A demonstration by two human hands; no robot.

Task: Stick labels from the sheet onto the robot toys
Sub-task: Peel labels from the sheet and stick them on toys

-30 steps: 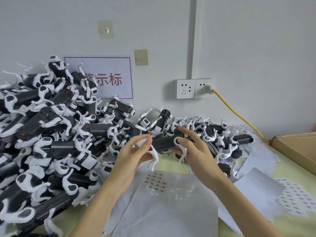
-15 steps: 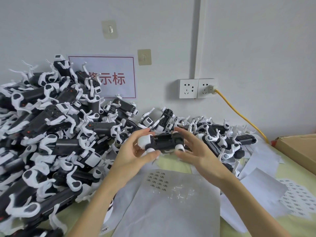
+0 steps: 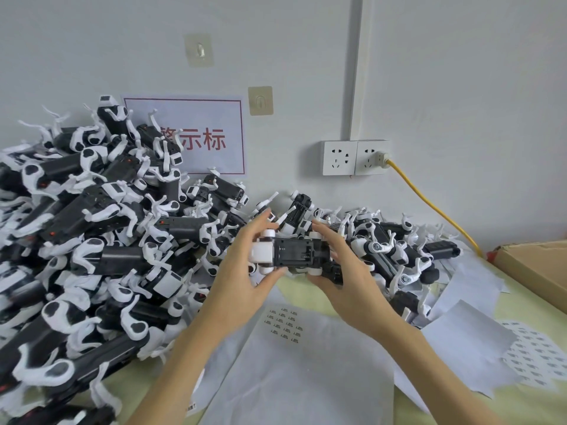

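Both hands are on one toy (image 3: pixel 294 251), held up between them with its black underside facing the camera. Left hand (image 3: pixel 245 271) grips the white head end with thumb below and fingers on top, right hand (image 3: pixel 343 277) wraps the other end the same way. Label sheet (image 3: pixel 283 325) lies flat on the table just below the hands, a few labels left on it. Huge pile (image 3: pixel 92 240) of toys sits left of the left hand, more behind both hands.
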